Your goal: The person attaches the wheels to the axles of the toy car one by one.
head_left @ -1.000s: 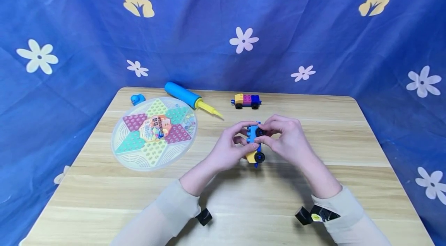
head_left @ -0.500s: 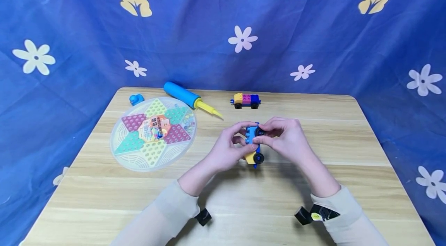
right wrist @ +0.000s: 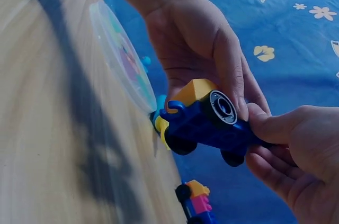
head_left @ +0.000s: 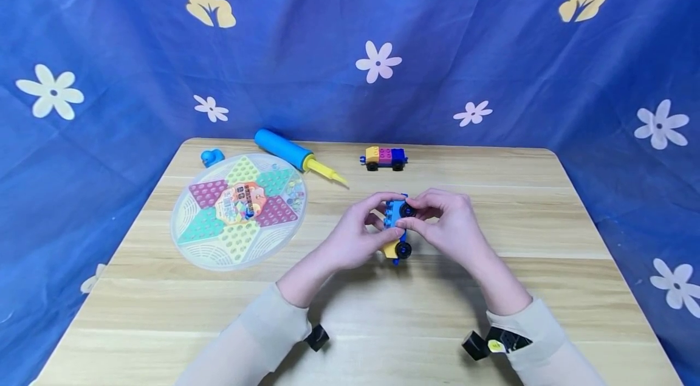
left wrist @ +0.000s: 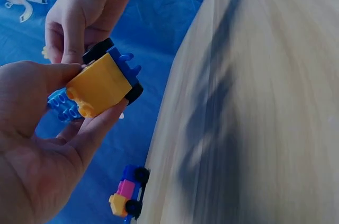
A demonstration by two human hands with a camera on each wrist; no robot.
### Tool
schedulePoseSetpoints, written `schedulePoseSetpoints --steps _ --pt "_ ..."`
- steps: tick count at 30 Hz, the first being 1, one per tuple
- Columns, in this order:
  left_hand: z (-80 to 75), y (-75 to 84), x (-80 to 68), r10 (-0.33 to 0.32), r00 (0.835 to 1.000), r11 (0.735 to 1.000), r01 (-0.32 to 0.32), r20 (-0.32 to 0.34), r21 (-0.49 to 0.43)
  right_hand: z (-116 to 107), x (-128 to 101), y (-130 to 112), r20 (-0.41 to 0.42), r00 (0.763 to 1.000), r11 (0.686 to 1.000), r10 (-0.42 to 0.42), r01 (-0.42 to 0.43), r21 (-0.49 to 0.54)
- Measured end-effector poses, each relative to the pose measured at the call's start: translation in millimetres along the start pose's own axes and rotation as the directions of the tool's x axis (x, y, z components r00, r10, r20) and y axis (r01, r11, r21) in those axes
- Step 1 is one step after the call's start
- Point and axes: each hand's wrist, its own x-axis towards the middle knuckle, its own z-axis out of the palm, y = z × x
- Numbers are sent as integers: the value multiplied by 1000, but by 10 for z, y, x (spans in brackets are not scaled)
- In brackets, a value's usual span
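Note:
Above the middle of the table, both hands hold a toy building-block car (head_left: pixel 391 250). It has a blue wheeled base, a light blue studded brick (left wrist: pixel 64 106) and a yellow brick (left wrist: pixel 100 85). The car is turned on its side, its black wheels (right wrist: pixel 222 107) facing the right hand in the head view. My left hand (head_left: pixel 352 237) grips the bricks between thumb and fingers. At the car's far end, my right hand (head_left: pixel 454 225) pinches the base beside a wheel, thumb and fingers bent. Fingers hide part of the base and the light blue brick.
A second block car (head_left: pixel 384 158), yellow, pink and blue, stands near the table's back edge. Left of it lie a blue hand pump (head_left: pixel 281 149) with a yellow nozzle, a round Chinese checkers board (head_left: pixel 191 216) and a small blue rubber duck (head_left: pixel 212 157). A blue curtain (head_left: pixel 306 70) hangs behind.
The head view has shifted slightly. Both hands keep hold of the car in almost the same spot, and its near end has swung a little leftward.

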Motion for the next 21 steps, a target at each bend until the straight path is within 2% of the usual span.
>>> schedulePoseSetpoints --steps 4,8,11,14,17,21 --pt "-44 -25 2 15 1000 998 -16 4 64 -31 -19 25 25 999 999 -46 46 -15" --pt "-101 -25 1 -7 999 995 12 -50 101 -102 -1 5 40 998 999 -51 52 -13" --pt "-142 -9 -2 -24 995 990 37 -96 136 -151 15 0 75 997 1000 -4 7 -28" --pt "-169 10 -7 -17 994 979 38 -107 201 -178 36 16 140 989 998 56 -51 -35" --pt "-185 22 -4 24 997 954 0 -76 299 -178 59 50 208 976 997 72 -72 -4" --pt "-204 45 -2 93 996 890 -81 -4 449 -137 72 101 297 954 998 34 -50 46"
